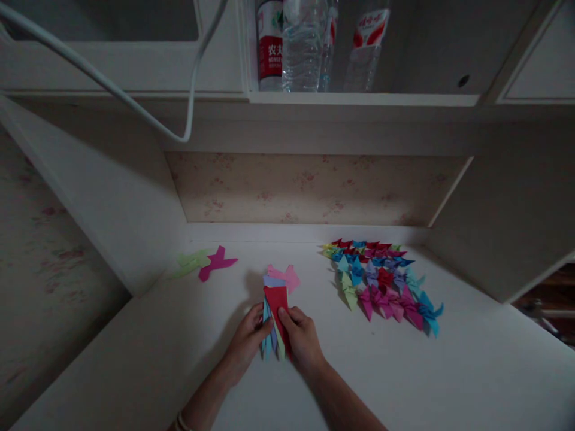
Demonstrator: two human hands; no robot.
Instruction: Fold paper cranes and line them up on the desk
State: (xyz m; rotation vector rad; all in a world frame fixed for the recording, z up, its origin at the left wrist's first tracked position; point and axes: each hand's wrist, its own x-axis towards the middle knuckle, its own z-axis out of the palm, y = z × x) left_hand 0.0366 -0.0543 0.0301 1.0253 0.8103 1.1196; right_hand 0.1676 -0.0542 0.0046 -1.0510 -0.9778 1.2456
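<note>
Left hand [252,328] and right hand [304,336] are both clamped on some folded papers [276,297], just below centre frame. Pink piece [293,278] lies just past them on the worktop [359,377], bunch of origami [385,279] off to the right, bottles [303,54] way up top.

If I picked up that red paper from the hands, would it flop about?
Maybe not much: the red paper sticks out flat and straight at its upper end, so it seems fairly stiff. It looks thin, so it's probably light.
</note>
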